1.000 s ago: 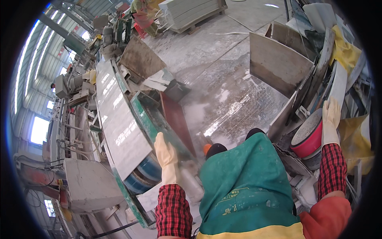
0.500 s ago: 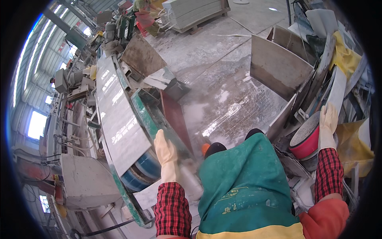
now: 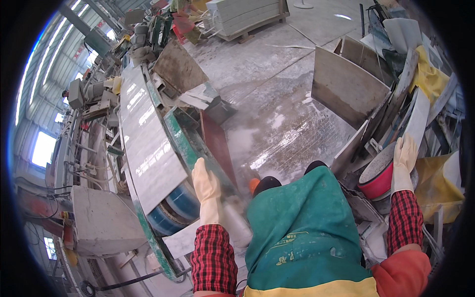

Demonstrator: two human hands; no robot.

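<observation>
My left hand (image 3: pixel 206 192), in a cream glove, is held up beside the end of the machine with its fingers stretched out and nothing in it. Just left of it, a long pale polished slab (image 3: pixel 146 141) lies on the machine's bed. Blue rollers (image 3: pixel 179 205) show under the slab's near end. My right hand (image 3: pixel 405 158), gloved alike, is open with its fingers extended at the side of a round red tub (image 3: pixel 378 183) with a grey, grainy top. Whether the right palm presses on the tub cannot be made out.
Brown boards (image 3: pixel 349 86) stand upright at the right, near scrap slabs and yellow cloth (image 3: pixel 430 76). A reddish-brown panel (image 3: pixel 216 146) leans by the machine. The concrete floor (image 3: pixel 282 143) is wet. Far off, a person (image 3: pixel 183 20) is beside stacked slabs (image 3: pixel 245 17).
The view has tilted slightly. Both hands keep nearly the same open poses, and the slab stays on the machine.
</observation>
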